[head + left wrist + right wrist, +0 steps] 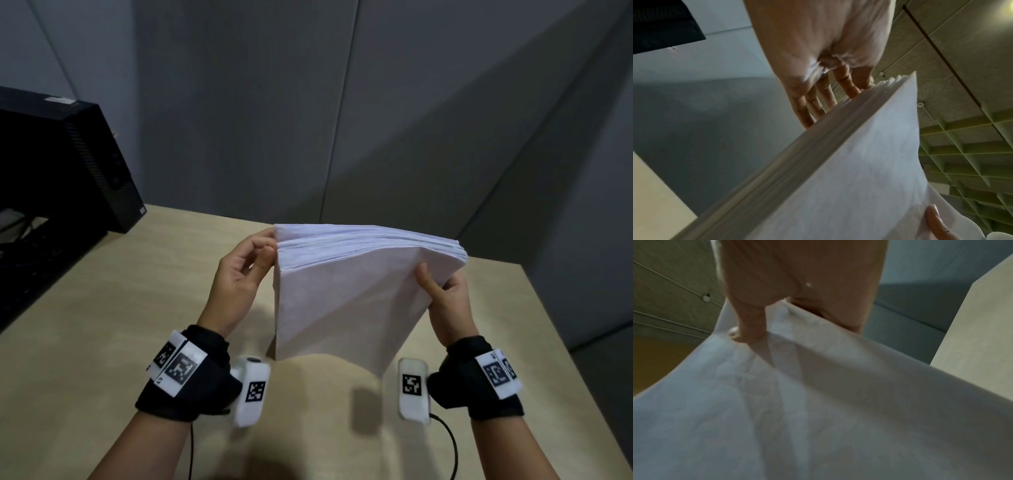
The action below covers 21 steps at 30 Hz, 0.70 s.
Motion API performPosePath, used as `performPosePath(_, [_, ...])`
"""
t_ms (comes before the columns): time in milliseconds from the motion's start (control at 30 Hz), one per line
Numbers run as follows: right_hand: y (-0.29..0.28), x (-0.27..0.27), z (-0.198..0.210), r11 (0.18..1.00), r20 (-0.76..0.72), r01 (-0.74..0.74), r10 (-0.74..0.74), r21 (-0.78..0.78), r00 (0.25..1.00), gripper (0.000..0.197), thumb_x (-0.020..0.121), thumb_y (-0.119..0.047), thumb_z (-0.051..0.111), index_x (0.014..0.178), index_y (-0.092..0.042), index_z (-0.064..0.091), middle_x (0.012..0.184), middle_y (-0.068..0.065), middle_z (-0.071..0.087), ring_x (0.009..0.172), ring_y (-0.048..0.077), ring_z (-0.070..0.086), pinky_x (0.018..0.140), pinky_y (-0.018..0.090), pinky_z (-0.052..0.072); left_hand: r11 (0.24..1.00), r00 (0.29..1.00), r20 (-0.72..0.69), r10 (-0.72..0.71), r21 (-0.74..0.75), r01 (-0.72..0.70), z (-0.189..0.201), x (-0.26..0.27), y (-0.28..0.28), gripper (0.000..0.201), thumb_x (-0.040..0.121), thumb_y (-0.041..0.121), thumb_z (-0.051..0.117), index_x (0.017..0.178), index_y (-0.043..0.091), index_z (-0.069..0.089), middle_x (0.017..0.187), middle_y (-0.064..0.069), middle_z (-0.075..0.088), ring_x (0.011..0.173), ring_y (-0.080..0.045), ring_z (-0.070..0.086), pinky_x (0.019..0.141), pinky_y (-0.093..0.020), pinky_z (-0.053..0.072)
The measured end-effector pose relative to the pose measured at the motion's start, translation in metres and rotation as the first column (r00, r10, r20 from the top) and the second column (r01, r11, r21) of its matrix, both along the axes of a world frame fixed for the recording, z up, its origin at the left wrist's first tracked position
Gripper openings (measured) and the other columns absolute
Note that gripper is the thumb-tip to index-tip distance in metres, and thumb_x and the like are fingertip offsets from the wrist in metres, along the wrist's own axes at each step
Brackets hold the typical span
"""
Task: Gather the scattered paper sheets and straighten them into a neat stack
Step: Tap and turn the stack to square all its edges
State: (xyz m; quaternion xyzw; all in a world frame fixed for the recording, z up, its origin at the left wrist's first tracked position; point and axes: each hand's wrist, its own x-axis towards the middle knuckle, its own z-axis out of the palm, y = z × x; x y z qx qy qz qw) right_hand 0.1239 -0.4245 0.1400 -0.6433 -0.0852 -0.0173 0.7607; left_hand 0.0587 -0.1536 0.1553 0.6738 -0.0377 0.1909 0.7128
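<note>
— Where is the paper stack (346, 294)?
— Between both hands, raised above the worktop (120, 308).
— Grips?
— Left hand (239, 274) pinches its left edge; right hand (445, 301) clamps the right side, thumb in front.

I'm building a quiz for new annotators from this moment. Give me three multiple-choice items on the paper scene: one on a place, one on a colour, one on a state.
1. Where is the paper stack?
A. Flat on the table
B. Held upright between both hands over the table
C. On top of the black computer case

2. What colour are the sheets?
A. White
B. Yellow
C. Blue

3. How does the right hand meet the stack?
A. It hovers clear of it
B. It presses down on it with a flat palm
C. Its thumb and fingers grip the right edge

Answers: 1 B, the left hand and right hand hold it edge-up in the head view. 2 A, every view shows white paper. 3 C, the thumb lies on the near face.
</note>
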Motion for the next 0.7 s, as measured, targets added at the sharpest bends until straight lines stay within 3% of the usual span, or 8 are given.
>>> performPosePath(167, [0.001, 0.0, 0.001, 1.0, -0.006, 0.016, -0.017, -0.025, 1.0, 0.069, 0.041, -0.065, 0.08, 0.088, -0.016, 0.068, 0.079, -0.008, 0.075, 0.075, 0.008, 0.068, 0.068, 0.02, 0.054, 0.999, 0.999, -0.011, -0.037, 0.009, 0.037, -0.002, 0.001, 0.0, 0.008, 0.079, 0.034, 0.062, 0.075, 0.039, 0.066, 0.106, 0.033, 0.065, 0.098, 0.011, 0.059, 0.082, -0.006, 0.044])
performPosePath(267, [0.002, 0.0, 0.001, 0.999, 0.005, 0.023, -0.023, -0.04, 1.0, 0.077, 0.037, -0.062, 0.083, 0.093, -0.012, 0.065, 0.08, -0.009, 0.075, 0.075, 0.008, 0.069, 0.067, 0.021, 0.055, 0.997, 0.998, 0.009, -0.059, -0.045, 0.059, 0.003, 0.007, 0.002, 0.011, 0.08, 0.025, 0.066, 0.072, 0.03, 0.06, 0.101, 0.029, 0.068, 0.094, 0.01, 0.061, 0.079, -0.007, 0.045])
performPosePath(333, [0.002, 0.0, 0.001, 0.999, 0.006, 0.026, -0.026, -0.041, 1.0, 0.08, 0.035, -0.059, 0.085, 0.096, -0.011, 0.064, 0.081, -0.008, 0.075, 0.075, 0.009, 0.069, 0.067, 0.021, 0.055, 0.998, 0.999, 0.024, -0.045, -0.043, 0.046, 0.007, 0.011, 0.0, 0.012, 0.085, 0.013, 0.061, 0.076, 0.019, 0.056, 0.101, 0.026, 0.069, 0.098, 0.007, 0.062, 0.081, -0.009, 0.046])
performPosePath(367, [0.001, 0.001, 0.001, 0.999, 0.009, 0.024, -0.024, -0.036, 1.0, 0.08, 0.035, -0.057, 0.085, 0.096, -0.011, 0.064, 0.081, -0.008, 0.075, 0.076, 0.009, 0.069, 0.067, 0.022, 0.055, 0.998, 0.999, 0.028, -0.033, -0.05, 0.034, 0.01, 0.013, -0.001, 0.01, 0.083, 0.016, 0.062, 0.076, 0.017, 0.055, 0.103, 0.022, 0.07, 0.102, 0.004, 0.062, 0.084, -0.012, 0.046])
performPosePath(467, [0.002, 0.0, 0.001, 0.999, 0.02, 0.021, -0.02, -0.044, 1.0, 0.063, 0.046, -0.045, 0.086, 0.095, -0.013, 0.064, 0.082, -0.009, 0.075, 0.076, 0.008, 0.069, 0.067, 0.021, 0.055, 0.991, 0.999, 0.039, 0.023, -0.133, -0.017, 0.017, 0.015, -0.007, 0.01, 0.071, 0.034, 0.063, 0.072, 0.026, 0.059, 0.113, 0.013, 0.066, 0.113, -0.006, 0.059, 0.094, -0.023, 0.045])
performPosePath(567, [0.002, -0.001, 0.0, 0.998, 0.007, 0.034, -0.034, -0.052, 0.999, 0.026, 0.071, -0.008, 0.071, 0.095, -0.011, 0.063, 0.077, -0.011, 0.075, 0.073, 0.005, 0.069, 0.065, 0.018, 0.054, 0.98, 0.997, 0.068, 0.021, -0.2, -0.007, 0.021, 0.014, -0.015, 0.006, 0.068, 0.029, 0.066, 0.065, 0.033, 0.062, 0.119, 0.015, 0.061, 0.116, -0.003, 0.055, 0.096, -0.021, 0.045])
performPosePath(633, [0.001, -0.001, 0.0, 0.996, -0.005, 0.056, -0.056, -0.075, 0.998, 0.02, 0.078, 0.001, 0.063, 0.096, -0.009, 0.062, 0.075, -0.012, 0.074, 0.071, 0.004, 0.068, 0.063, 0.017, 0.053, 0.988, 0.996, 0.092, 0.011, -0.157, 0.004, 0.018, 0.014, -0.015, 0.018, 0.07, 0.018, 0.066, 0.063, 0.036, 0.064, 0.125, 0.011, 0.056, 0.116, 0.004, 0.053, 0.093, -0.017, 0.045])
performPosePath(700, [0.002, -0.001, 0.002, 0.992, -0.006, 0.076, -0.077, -0.105, 0.997, 0.014, 0.082, 0.0, 0.061, 0.091, -0.009, 0.063, 0.071, -0.013, 0.074, 0.068, 0.003, 0.067, 0.062, 0.016, 0.053, 0.997, 0.993, 0.088, 0.073, -0.007, -0.073, 0.009, 0.013, -0.012, 0.021, 0.068, 0.022, 0.067, 0.067, 0.043, 0.063, 0.128, 0.013, 0.05, 0.122, -0.001, 0.048, 0.1, -0.023, 0.042])
